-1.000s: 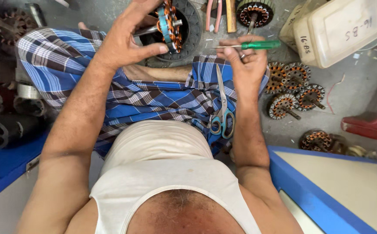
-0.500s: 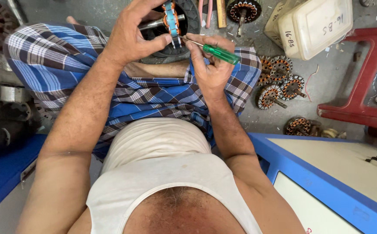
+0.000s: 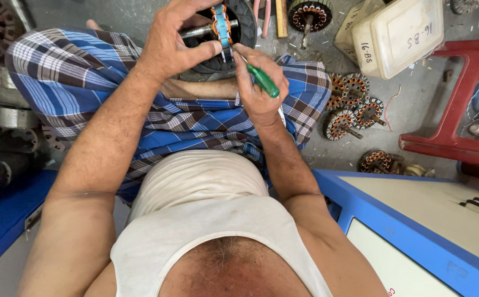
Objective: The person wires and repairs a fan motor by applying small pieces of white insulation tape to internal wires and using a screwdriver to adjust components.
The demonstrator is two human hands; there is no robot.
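Observation:
I sit on the floor in a blue checked cloth (image 3: 195, 124). My left hand (image 3: 176, 41) holds a small motor stator (image 3: 222, 25) with blue and orange windings on a metal shaft, raised above my lap. My right hand (image 3: 259, 91) grips a green-handled screwdriver (image 3: 261, 80), and its tip touches the stator's near edge. Behind the stator lies a dark round part (image 3: 245, 27), partly hidden.
Several wound stators (image 3: 352, 107) lie on the concrete floor to the right, one more (image 3: 308, 15) at the top. A cream plastic box (image 3: 399, 36), a red stool (image 3: 460, 110), a blue-edged bench (image 3: 415, 225) and grey motor housings (image 3: 8, 132) surround me.
My right hand has brought the green screwdriver up from my lap to the stator's edge. The left hand keeps holding the stator. The scissors on my lap are no longer seen.

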